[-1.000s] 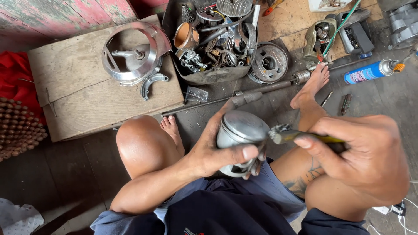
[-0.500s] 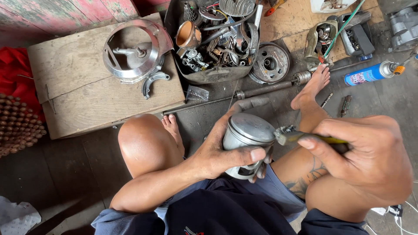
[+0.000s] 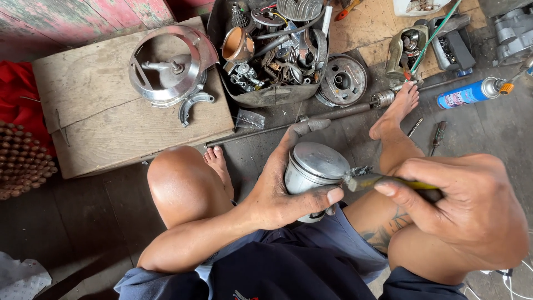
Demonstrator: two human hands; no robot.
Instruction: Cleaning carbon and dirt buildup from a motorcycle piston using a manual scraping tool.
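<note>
Piston (image 3: 313, 166) is gripped in the left hand (image 3: 277, 191); since a second ago the right hand's (image 3: 472, 205) brush (image 3: 383, 180) has been pushed closer against its rim, so scrubbing's underway.

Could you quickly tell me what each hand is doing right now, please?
Left hand: closed around a grey metal piston, index finger extended.
Right hand: closed on a yellow-handled wire brush, bristles at the piston's rim.

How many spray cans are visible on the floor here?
1. A blue spray can lies on its side at the upper right, beyond the person's foot. Others may be hidden among the clutter or out of frame.
</note>
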